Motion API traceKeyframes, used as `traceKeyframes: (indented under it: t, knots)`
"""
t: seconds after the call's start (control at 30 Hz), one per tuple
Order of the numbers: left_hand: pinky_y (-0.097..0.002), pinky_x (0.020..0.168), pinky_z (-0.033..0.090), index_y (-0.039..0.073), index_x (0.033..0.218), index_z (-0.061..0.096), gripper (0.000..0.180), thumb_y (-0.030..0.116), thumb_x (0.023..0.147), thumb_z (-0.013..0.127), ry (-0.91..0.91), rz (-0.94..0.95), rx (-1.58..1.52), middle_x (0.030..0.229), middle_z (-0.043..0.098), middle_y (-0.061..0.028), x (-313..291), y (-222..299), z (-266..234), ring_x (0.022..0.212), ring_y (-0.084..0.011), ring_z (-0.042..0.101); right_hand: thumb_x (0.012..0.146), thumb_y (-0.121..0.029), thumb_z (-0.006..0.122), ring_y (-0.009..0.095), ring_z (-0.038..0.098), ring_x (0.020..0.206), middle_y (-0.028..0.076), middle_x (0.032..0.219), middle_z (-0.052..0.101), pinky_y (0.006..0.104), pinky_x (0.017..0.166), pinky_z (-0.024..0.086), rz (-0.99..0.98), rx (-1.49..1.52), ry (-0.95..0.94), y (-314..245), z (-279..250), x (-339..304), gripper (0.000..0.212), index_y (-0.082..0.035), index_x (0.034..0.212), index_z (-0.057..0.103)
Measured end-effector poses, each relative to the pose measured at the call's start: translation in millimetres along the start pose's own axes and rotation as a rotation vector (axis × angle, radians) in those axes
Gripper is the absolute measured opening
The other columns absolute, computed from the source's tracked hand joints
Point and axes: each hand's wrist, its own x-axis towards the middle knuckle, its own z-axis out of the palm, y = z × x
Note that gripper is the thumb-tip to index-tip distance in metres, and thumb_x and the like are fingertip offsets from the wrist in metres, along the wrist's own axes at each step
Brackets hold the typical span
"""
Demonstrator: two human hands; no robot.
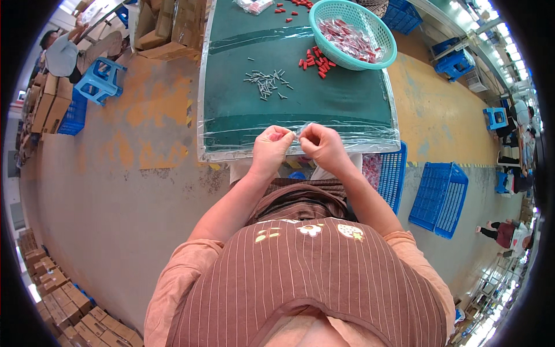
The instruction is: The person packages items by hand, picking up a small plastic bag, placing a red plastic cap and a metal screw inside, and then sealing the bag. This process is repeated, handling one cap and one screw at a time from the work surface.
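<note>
My left hand (270,150) and my right hand (325,149) meet over the near edge of a green-topped table (231,110). Both are closed in a pinch on a small clear plastic bag (299,130) between the fingertips. A bit of red shows at my left fingers; whether it is inside the bag I cannot tell. Beyond my hands lies a loose pile of small grey metal pins (267,84). Farther right, several short red plastic pieces (317,61) lie beside a mint-green basket (390,58) filled with bagged red pieces (350,40).
More red pieces (289,20) and some clear bags (254,6) lie at the table's far end. Blue crates (437,199) stand on the floor to the right. A blue stool (101,80) and cardboard boxes (173,29) are at the left, with a person (62,55) beyond.
</note>
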Motion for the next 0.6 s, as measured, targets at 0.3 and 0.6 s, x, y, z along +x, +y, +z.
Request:
traceKeyframes:
  t: [0.3, 0.6]
  knots:
    - [-0.0192, 0.039, 0.027, 0.007, 0.093, 0.053, 0.01, 0.016, 0.095, 0.053, -0.059, -0.06, -0.259, 0.064, 0.048, 0.004, 7, -3, -27, 0.045, -0.0027, 0.034, 0.081, -0.012, 0.06, 0.025, 0.064, 0.075, 0.015, 0.081, 0.066, 0.0337, 0.07, 0.049, -0.075, -0.132, -0.146, 0, 7, 42, 0.017, 0.002, 0.09, 0.064]
    - [-0.0169, 0.042, 0.031, 0.005, 0.087, 0.055, 0.008, 0.01, 0.092, 0.057, 0.036, 0.175, 0.016, 0.073, 0.058, 0.0005, 20, -2, -53, 0.05, -0.0011, 0.039, 0.08, -0.02, 0.06, 0.036, 0.063, 0.084, 0.018, 0.096, 0.062, 0.0437, 0.075, 0.051, -0.21, -0.812, 0.109, 12, 22, 128, 0.021, -0.002, 0.09, 0.063]
